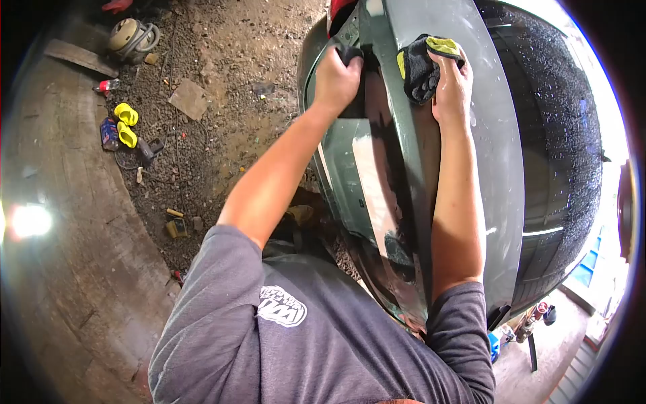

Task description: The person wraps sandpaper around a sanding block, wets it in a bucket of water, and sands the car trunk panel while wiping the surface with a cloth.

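My left hand (334,82) is closed on a small dark pad (348,52), pressed against the rear edge of the car body near the taillight opening; the fingers are partly hidden. My right hand (455,86) grips a bunched black cloth with yellow parts (420,71), which rests on the grey trunk lid (481,168). Wet marks show on the right fingers. Below my hands, the rear panel (346,178) has green paint, pale patches and dark, glossy areas.
The rear window (558,155), covered in water drops, lies right of the trunk lid. To the left, muddy gravel (229,40) holds yellow clogs (126,124), a bottle (106,85), a flat square piece (190,99) and a round machine with a hose (128,37). A concrete ledge (74,269) runs alongside.
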